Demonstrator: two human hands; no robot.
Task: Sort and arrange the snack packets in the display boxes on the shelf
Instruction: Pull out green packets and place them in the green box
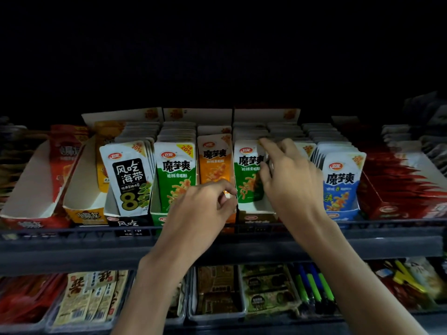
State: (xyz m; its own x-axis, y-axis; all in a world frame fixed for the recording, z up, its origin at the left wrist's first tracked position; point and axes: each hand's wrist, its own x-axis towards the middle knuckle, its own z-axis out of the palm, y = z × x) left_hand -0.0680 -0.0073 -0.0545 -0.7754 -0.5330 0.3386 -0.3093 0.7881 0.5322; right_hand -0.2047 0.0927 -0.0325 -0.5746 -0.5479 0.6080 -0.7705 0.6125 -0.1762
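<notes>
head: right hand (290, 176) on green packet (246, 172) top edge; left hand (200, 205) curled.

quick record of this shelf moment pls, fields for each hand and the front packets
left hand: fingers curled at the foot of the orange packet; grip unclear
right hand: fingers stretched onto the top edge of the right green packet
front row, left to right: seaweed packet, left green packet, orange packet, right green packet, blue packet
lower shelf: more snacks in trays
</notes>
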